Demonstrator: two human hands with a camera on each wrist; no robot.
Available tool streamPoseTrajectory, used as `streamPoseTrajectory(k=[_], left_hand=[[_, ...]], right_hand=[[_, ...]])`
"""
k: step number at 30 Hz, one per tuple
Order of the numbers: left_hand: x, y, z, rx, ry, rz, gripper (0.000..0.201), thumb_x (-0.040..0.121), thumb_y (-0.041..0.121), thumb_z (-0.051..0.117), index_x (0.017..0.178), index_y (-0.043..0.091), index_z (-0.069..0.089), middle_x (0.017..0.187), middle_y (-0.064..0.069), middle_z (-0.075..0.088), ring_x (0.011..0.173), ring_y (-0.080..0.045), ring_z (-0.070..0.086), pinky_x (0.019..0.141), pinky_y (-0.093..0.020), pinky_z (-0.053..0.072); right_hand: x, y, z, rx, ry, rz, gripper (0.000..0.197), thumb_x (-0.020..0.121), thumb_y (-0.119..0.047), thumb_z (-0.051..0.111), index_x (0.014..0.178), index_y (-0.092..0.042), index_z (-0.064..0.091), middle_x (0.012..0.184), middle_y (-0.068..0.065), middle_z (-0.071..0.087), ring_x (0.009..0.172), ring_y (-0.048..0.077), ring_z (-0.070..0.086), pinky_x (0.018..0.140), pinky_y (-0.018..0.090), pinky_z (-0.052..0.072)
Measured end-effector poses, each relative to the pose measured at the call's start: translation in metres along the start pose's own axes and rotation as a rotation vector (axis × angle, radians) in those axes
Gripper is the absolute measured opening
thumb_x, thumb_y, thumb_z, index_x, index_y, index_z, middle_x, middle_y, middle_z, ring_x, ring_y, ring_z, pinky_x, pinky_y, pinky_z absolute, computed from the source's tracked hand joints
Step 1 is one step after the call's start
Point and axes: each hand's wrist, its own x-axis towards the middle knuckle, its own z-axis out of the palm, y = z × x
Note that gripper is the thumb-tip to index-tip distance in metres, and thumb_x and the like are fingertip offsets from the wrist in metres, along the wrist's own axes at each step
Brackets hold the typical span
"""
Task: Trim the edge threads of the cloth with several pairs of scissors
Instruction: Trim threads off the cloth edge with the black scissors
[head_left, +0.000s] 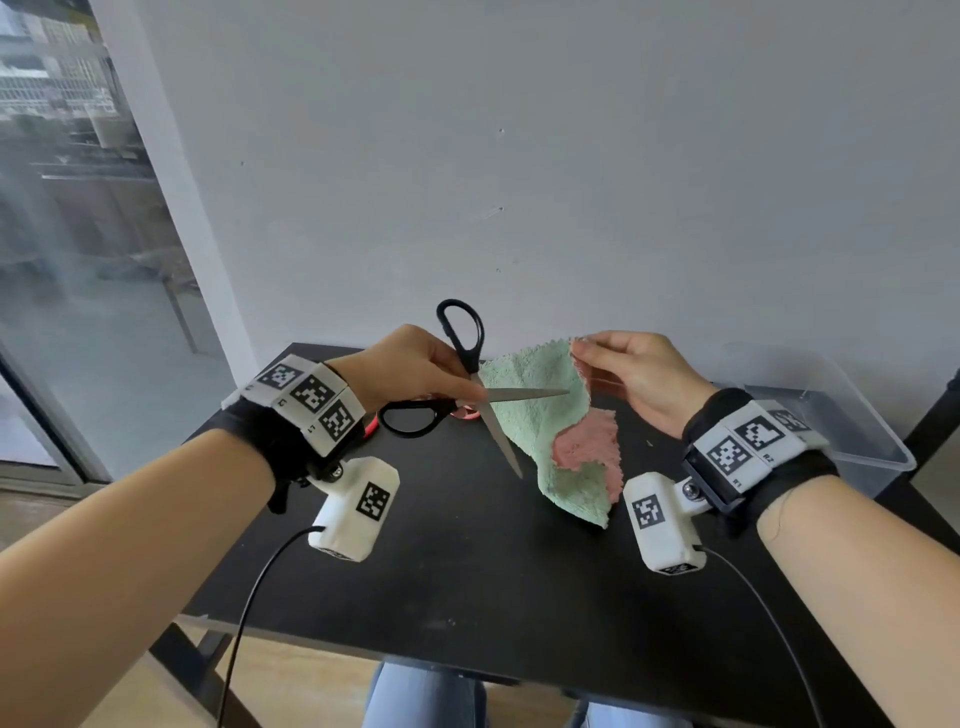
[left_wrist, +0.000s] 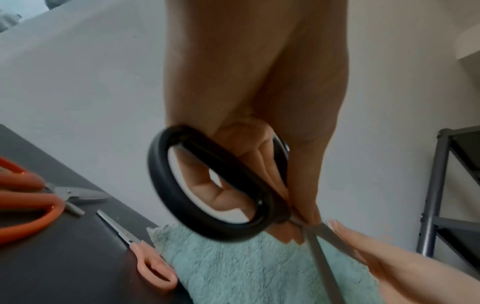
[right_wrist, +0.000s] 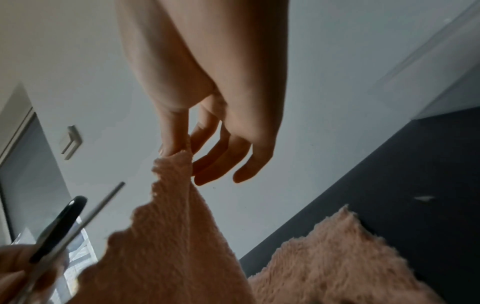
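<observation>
In the head view the cloth (head_left: 540, 415), mint green on one side and pink on the other with zigzag edges, hangs at the centre above the black table (head_left: 467, 571), its lower corner reaching down toward 6 o'clock. The right hand (head_left: 639, 379), at 3 o'clock of the cloth, pinches the top corner between thumb and forefinger. The left hand (head_left: 415, 369), at 9 o'clock, grips the black scissors (head_left: 467, 400) near the pivot; the blades are spread wide, one pointing to 3 o'clock across the cloth, the other toward 5 o'clock. A clear tub (head_left: 831, 415) sits at the table's right edge. In the left wrist view fingers curl behind a black loop, with orange shears (left_wrist: 33, 205) at 9 o'clock and pink scissors (left_wrist: 145, 257) lying at 7 o'clock, their handle touching the cloth. In the right wrist view the thumb and forefinger pinch the pink corner; the other fingers hang loosely curled.
</observation>
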Motion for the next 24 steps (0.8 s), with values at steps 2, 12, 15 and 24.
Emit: streamPoseTrajectory(k=[2, 12, 15, 24], left_hand=[[-0.001, 0.002, -0.001, 0.075, -0.043, 0.027, 0.012, 0.079, 0.025, 0.075, 0.074, 0.014, 0.075, 0.065, 0.007, 0.068, 0.058, 0.004, 0.056, 0.059, -0.005, 0.041], [0.001, -0.005, 0.004, 0.102, 0.007, 0.054, 0.015, 0.078, 0.017, 0.076, 0.083, 0.003, 0.076, 0.070, -0.004, 0.068, 0.056, 0.000, 0.055, 0.056, -0.006, 0.042], [-0.001, -0.008, -0.006, 0.063, 0.015, 0.034, 0.016, 0.080, 0.020, 0.074, 0.093, 0.010, 0.076, 0.069, 0.003, 0.067, 0.057, 0.004, 0.056, 0.058, -0.005, 0.042], [-0.003, -0.007, -0.003, 0.045, -0.027, 0.030, 0.014, 0.079, 0.014, 0.075, 0.091, 0.008, 0.076, 0.065, 0.004, 0.068, 0.054, 0.004, 0.060, 0.055, -0.005, 0.043]], right_hand=[[0.001, -0.004, 0.004, -0.073, -0.048, -0.020, 0.006, 0.087, -0.008, 0.064, 0.091, -0.006, 0.068, 0.080, 0.004, 0.067, 0.071, 0.011, 0.063, 0.072, 0.020, 0.052], [-0.002, -0.014, 0.040, -0.381, -0.177, -0.128, 0.011, 0.083, -0.012, 0.071, 0.092, -0.006, 0.074, 0.079, 0.009, 0.069, 0.065, 0.006, 0.058, 0.066, 0.016, 0.049], [0.001, -0.015, 0.033, -0.297, -0.037, -0.110, 0.002, 0.082, -0.014, 0.072, 0.083, -0.014, 0.074, 0.087, 0.030, 0.067, 0.066, 0.020, 0.053, 0.062, 0.029, 0.045], [0.002, -0.018, 0.034, -0.336, -0.076, -0.109, 0.013, 0.076, -0.014, 0.078, 0.085, -0.008, 0.073, 0.088, 0.016, 0.073, 0.073, 0.018, 0.064, 0.068, 0.021, 0.054]])
